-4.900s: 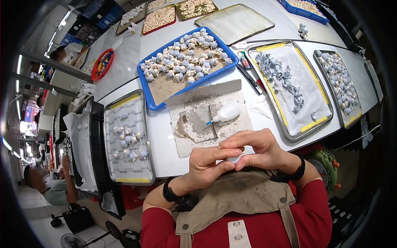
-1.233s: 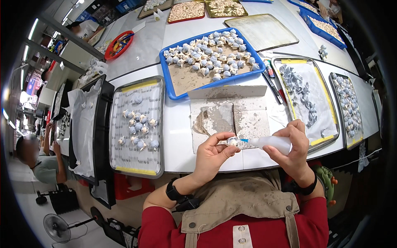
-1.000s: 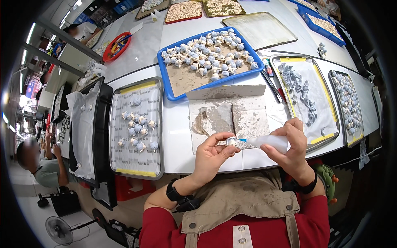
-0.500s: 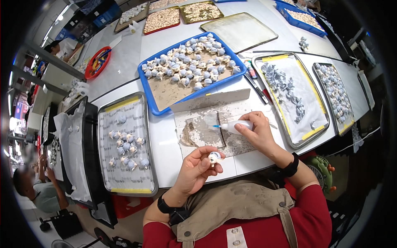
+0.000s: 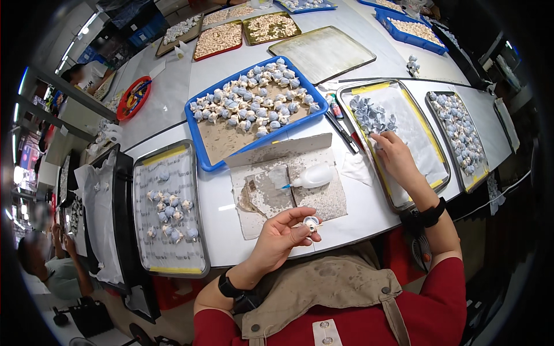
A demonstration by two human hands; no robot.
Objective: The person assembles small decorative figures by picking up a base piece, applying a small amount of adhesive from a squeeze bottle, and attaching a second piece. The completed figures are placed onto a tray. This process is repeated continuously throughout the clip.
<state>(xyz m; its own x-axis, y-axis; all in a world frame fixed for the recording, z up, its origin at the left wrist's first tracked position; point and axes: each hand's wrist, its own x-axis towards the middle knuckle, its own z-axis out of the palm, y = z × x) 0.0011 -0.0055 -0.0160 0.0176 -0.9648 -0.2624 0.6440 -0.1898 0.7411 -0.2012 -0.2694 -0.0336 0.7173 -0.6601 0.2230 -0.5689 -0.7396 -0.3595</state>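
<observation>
The white table point(image 5: 217, 222) ends beneath the left hand point(image 5: 279, 239), pinching a figurine point(image 5: 311, 224); the right hand point(image 5: 397, 160), grip unclear, overhangs a tray point(image 5: 427, 161); a bottle point(image 5: 314, 176) lies between.

Camera: left fisheye of head-worn pair. Viewpoint: head height, above tan apron point(image 5: 323, 288), upright, unmirrored. Direction: down and forward across white worktable point(image 5: 219, 230). Range: close to left hand point(image 5: 283, 237) and right hand point(image 5: 397, 158); flat metal baking tray point(image 5: 323, 53) well beyond. Straight edges bowed toward dark circular rim.
</observation>
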